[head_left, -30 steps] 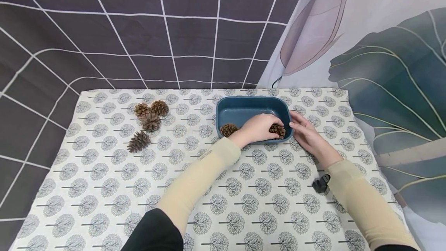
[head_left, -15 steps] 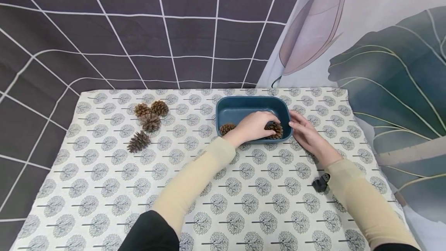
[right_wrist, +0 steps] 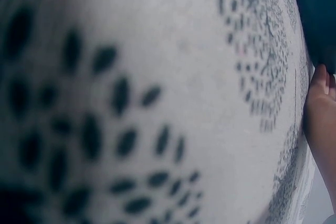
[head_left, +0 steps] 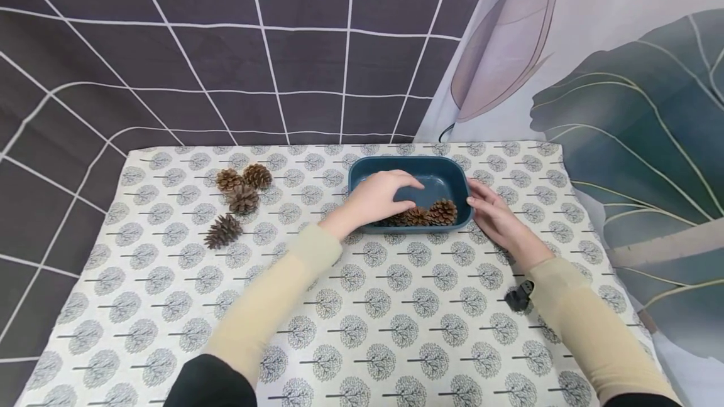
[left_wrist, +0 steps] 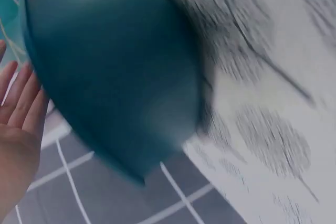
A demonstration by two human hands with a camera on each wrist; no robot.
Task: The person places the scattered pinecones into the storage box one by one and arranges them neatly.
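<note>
We see the left hand above the left part of the blue tub, fingers apart, nothing gripped; its thumb is near the pine cones, and we can't tell if it touches them. Those cones line the tub's near wall, some partly hidden by the hand. Right hand: we mark fingers extended against the tub's right side, thumb at the rim. Farther out, we have four loose cones well left of the tub on the tree-print cloth, three bunched, one nearer the person; dark grid-patterned backdrop behind.
</note>
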